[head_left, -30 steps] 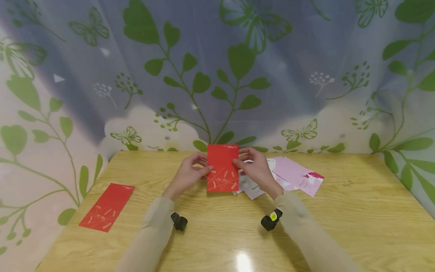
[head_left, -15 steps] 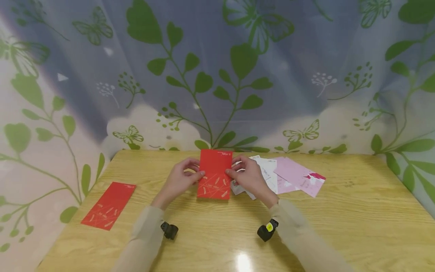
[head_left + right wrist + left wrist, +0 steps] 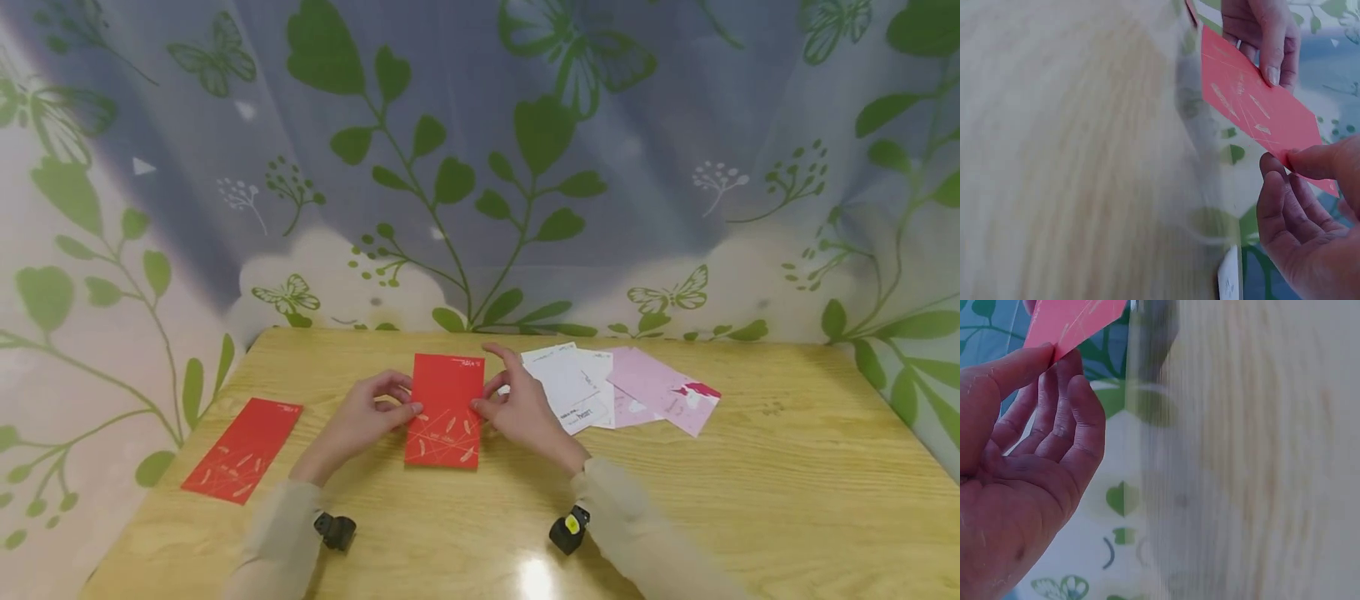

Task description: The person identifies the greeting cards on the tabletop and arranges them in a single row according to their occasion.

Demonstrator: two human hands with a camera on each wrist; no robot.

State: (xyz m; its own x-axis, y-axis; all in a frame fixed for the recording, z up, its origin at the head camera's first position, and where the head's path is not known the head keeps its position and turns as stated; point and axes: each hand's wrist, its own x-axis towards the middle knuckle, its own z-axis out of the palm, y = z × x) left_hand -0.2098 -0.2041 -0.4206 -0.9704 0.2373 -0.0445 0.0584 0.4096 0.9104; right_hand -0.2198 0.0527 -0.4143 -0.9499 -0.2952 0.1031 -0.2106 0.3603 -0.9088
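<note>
Both hands are pinching a red rectangular paper envelope with white line patterns [image 3: 445,410] at centre frame above the wooden worktop [image 3: 750,475]: left hand [image 3: 360,418] gripping its left edge, right hand [image 3: 521,408] its right edge. Judging by this, the envelope is being carried; setting it down flat likely comes next.
</note>
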